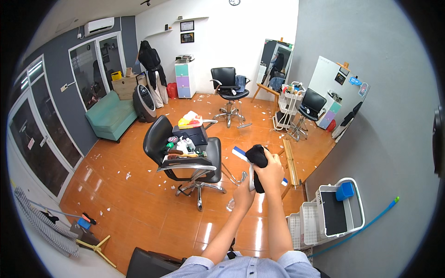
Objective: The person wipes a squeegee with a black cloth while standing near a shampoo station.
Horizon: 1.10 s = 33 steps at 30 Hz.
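Observation:
My left hand grips the white handle of a blue-and-white squeegee-like tool, whose bar slants behind both hands. Around a black cloth is my right hand, holding it bunched against the tool. Part of the cloth hangs below my right fingers beside the handle. Beyond my hands stands a black salon chair with a dark box, several bottles and a wooden-handled brush on its seat.
A large mirror leans at the right over a wooden easel ledge. Nearer stands a white tiered trolley with a blue cup. White scraps litter the orange tiled floor. Another person stands by the far wall.

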Each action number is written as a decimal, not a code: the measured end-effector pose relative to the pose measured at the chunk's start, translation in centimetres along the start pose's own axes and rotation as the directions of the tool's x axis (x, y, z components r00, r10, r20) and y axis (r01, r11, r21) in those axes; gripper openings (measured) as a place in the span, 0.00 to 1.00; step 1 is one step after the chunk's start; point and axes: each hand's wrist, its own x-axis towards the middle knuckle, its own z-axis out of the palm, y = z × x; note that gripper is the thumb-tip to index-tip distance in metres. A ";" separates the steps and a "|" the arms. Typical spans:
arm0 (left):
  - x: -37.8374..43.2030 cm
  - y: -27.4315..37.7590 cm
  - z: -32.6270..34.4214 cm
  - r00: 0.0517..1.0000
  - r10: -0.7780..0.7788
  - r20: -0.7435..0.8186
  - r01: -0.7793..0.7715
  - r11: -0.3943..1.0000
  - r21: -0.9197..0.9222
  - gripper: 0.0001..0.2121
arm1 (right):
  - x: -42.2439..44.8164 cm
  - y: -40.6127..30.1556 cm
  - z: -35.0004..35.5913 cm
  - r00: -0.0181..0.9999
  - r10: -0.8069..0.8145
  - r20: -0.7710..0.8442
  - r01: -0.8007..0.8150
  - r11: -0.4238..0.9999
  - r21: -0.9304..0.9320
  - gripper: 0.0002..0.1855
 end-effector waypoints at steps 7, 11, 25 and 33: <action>0.9 -0.3 -0.7 0.995 -0.054 -0.086 0.050 0.998 -0.043 0.13 | -0.5 2.8 -0.3 0.998 0.063 -0.006 -0.061 0.984 0.165 0.30; 0.5 -1.4 -0.2 0.980 -0.105 -0.166 0.091 0.991 -0.095 0.12 | -0.5 5.0 -0.5 0.991 0.122 -0.058 -0.118 0.990 0.074 0.31; -0.3 0.1 2.7 0.973 0.078 -0.217 -0.162 0.901 -0.403 0.19 | -0.7 -1.7 0.8 0.996 -0.057 0.075 0.055 0.998 0.026 0.31; 3.0 -2.6 -2.0 0.968 -0.151 -0.201 0.123 0.982 -0.145 0.14 | 1.2 4.5 -2.2 0.991 0.134 0.003 -0.134 0.991 -0.028 0.30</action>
